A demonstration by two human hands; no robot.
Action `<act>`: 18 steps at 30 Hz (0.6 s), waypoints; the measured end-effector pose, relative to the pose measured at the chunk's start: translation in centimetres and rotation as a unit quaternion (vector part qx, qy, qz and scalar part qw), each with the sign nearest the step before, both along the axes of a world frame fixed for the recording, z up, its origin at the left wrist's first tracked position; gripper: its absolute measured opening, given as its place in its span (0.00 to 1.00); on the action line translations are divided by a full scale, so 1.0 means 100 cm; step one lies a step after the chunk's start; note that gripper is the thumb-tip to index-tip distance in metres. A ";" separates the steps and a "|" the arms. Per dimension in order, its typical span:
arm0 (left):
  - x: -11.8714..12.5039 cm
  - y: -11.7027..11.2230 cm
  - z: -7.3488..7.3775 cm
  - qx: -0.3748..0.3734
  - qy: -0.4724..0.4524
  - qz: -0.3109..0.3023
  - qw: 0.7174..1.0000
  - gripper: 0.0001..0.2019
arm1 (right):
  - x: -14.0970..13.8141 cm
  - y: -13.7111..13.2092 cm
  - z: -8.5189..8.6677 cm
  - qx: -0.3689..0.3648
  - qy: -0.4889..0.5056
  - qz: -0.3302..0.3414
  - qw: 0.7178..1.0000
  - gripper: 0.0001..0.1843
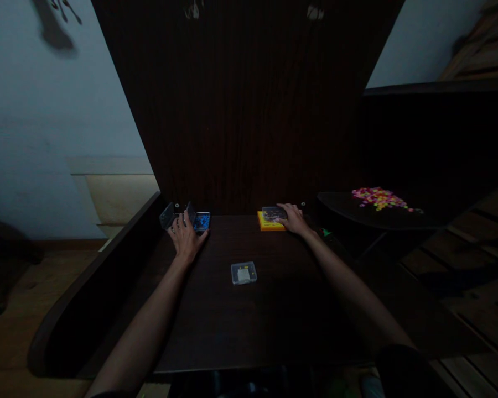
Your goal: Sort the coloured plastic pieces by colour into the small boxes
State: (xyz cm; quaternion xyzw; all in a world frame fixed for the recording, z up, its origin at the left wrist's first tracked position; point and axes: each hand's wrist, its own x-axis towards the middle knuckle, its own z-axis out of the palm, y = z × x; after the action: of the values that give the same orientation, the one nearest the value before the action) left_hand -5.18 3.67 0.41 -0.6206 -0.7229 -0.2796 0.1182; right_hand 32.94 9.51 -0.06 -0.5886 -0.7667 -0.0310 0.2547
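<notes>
At the back left of the dark table, my left hand [185, 239] has its fingers spread over small clear plastic boxes with raised lids. The thumb reaches the near edge of a box of blue pieces [202, 221]; whether the fingers press on a lid [166, 216] I cannot tell. My right hand [294, 219] is closed around the right end of a clear plastic case [273, 213], which lies on a yellow box [269, 226]. The case's contents are too dark to make out. Between my forearms lies a shut clear box [244, 273] with a pale square inside.
A dark upright panel [249, 110] rises behind the table [216, 331]. A raised side board [87, 298] borders the left. On a rounded shelf [336, 205] to the right lies a pile of pink and yellow small pieces [382, 198]. Something green [326, 232] shows beside my right forearm.
</notes>
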 end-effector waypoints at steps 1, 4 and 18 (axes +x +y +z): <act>0.000 0.000 0.000 -0.001 -0.001 -0.003 1.000 0.45 | 0.000 0.000 -0.001 0.000 0.006 0.004 1.000 0.30; 0.000 0.001 0.000 -0.004 -0.001 -0.010 1.000 0.45 | 0.002 0.000 0.000 -0.011 0.017 0.008 1.000 0.31; 0.001 0.007 -0.002 -0.007 0.011 -0.024 1.000 0.45 | 0.011 -0.027 0.004 -0.073 0.011 0.004 0.997 0.34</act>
State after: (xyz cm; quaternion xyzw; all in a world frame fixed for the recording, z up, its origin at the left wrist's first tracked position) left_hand -5.06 4.32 0.22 -0.6419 -0.7084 -0.2702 0.1150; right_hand 33.99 6.86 0.31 -0.6032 -0.7661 0.0330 0.2195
